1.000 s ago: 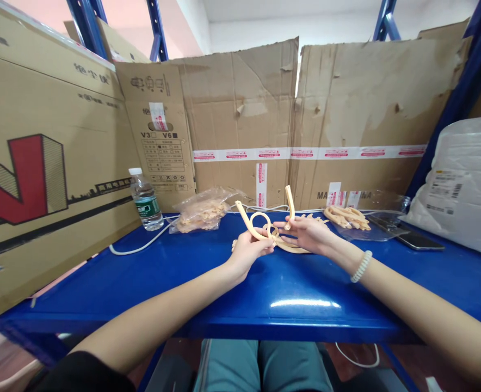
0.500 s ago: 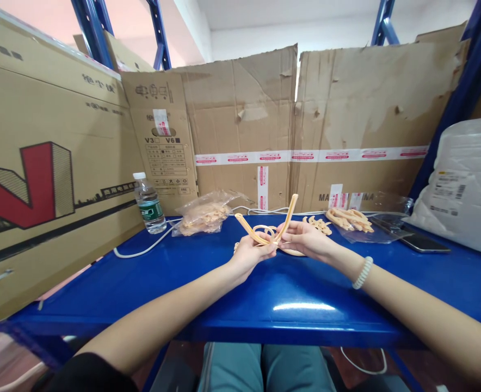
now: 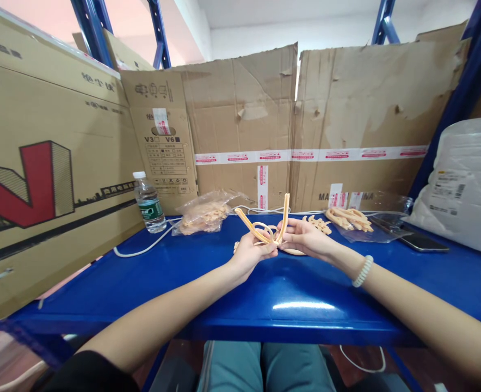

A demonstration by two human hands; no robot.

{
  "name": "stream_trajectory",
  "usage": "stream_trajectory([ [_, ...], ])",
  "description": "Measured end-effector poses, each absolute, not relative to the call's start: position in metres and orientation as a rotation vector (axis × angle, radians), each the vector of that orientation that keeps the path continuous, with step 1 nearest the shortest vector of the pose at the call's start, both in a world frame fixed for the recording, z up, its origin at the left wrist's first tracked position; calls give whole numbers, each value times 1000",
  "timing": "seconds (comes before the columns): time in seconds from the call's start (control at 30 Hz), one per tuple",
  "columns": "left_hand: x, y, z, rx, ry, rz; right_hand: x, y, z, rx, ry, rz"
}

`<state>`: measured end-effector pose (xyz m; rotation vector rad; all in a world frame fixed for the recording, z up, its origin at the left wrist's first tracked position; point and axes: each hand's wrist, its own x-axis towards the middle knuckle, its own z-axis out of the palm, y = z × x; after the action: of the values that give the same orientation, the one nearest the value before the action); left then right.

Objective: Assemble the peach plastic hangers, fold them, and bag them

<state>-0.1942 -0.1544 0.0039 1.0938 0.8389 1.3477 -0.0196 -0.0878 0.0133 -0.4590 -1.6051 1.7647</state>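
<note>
Both my hands meet over the middle of the blue table [image 3: 297,288], pinching one peach-coloured flexible strip [image 3: 283,215]. My left hand [image 3: 251,255] grips its left part, whose end sticks up and to the left. My right hand [image 3: 303,238], with a white bead bracelet on the wrist, grips the other part, whose end stands nearly upright. Between the fingers the strip curls into a small loop. Under the hands lie more of the same strips [image 3: 295,251], partly hidden.
A water bottle [image 3: 148,203] stands at the back left beside a clear bag of peach parts [image 3: 205,212] and a white cable [image 3: 140,249]. Another open bag of parts [image 3: 352,219] and a phone [image 3: 422,242] lie at the back right. Cardboard walls surround the table.
The loop in the strip has been drawn smaller and the hands have come closer together. The right end of the strip has swung from leaning right to nearly upright.
</note>
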Motion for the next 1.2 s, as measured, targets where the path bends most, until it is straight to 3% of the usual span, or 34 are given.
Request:
stream_trajectory([
  [0.73, -192, -162, 8, 969, 1092, 1455, -29, -103, 8, -519, -1757, 1401],
  [1.2, -193, -160, 6, 1077, 1046, 1469, -33, -108, 10, -626, -1629, 1369],
])
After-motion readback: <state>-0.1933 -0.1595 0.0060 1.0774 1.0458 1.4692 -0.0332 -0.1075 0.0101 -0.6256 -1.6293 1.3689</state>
